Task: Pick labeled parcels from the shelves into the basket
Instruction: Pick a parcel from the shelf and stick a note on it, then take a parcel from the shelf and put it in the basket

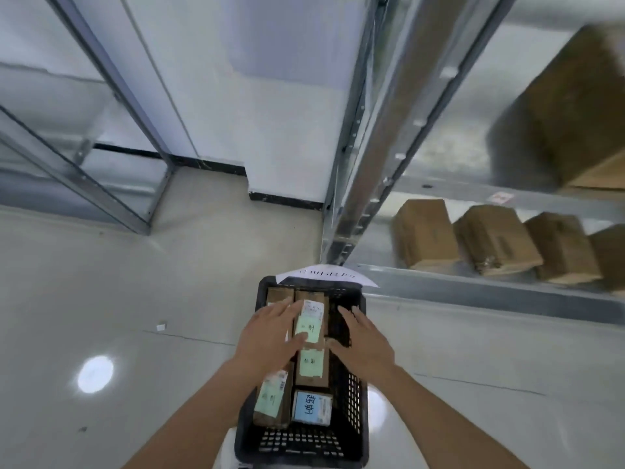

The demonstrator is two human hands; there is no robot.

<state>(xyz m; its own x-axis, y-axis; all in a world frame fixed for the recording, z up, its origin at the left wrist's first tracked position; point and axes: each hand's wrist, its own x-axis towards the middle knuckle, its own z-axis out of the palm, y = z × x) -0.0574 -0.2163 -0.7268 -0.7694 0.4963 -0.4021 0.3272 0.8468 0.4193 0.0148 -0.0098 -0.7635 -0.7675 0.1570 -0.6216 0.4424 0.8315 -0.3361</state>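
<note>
Green-labelled parcel (309, 321) sits under your left hand (270, 336), fingers straight, thumb on the label, pressing not gripping; looks like you're seating it in the row. Your right hand (363, 343) hovers open at its 3 o'clock, holding nothing. Black basket (353, 397) holds more labelled parcels toward 6 o'clock. Brown boxes (493, 242) wait on the metal shelf (473, 289) at 2 o'clock.

Handwriting on the blue label (311, 408) and the parcels' green labels (308, 327) is too blurred to read
</note>
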